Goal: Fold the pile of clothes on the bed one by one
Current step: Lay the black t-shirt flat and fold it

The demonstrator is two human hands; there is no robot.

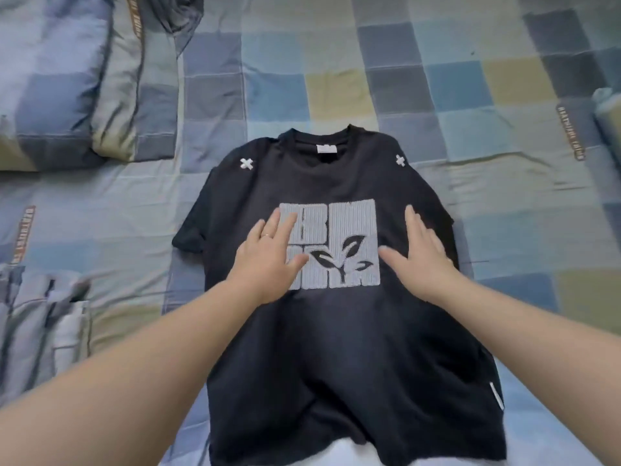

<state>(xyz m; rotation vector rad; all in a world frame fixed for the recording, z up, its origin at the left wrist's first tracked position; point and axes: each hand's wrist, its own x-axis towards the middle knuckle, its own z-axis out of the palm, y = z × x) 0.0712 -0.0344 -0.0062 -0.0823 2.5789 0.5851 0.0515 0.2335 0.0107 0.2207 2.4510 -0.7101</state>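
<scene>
Head view, looking down on a bed sheet (437, 79) in a patchwork of blue, grey and pale yellow squares, lightly creased, filling the frame from edge to edge. Upper left: a pillow (57, 95) in the same checked cloth, touching a second pillow (151, 105) just beside it, with a dark cloth (183, 18) behind them at the top edge. Right edge: part of a bolster (608, 119) in a matching cover. Lower left: a bundle of checked fabric (50, 317), blurred.

Centre of the sheet: black T-shirt (336, 348), spread flat, front up, collar pointing away, hem nearest the camera. White print block (336, 230) on the chest, a neck label (326, 149) inside the collar, a small white cross on each shoulder.

Left hand (268, 260) flat on the shirt, fingers straight and spread, covering the print's left edge, ring (265, 235) on one finger. Right hand (420, 260) likewise flat and released, fingers straight, lying on the black cloth just beside the print's right edge. Grasping nothing with either hand.
</scene>
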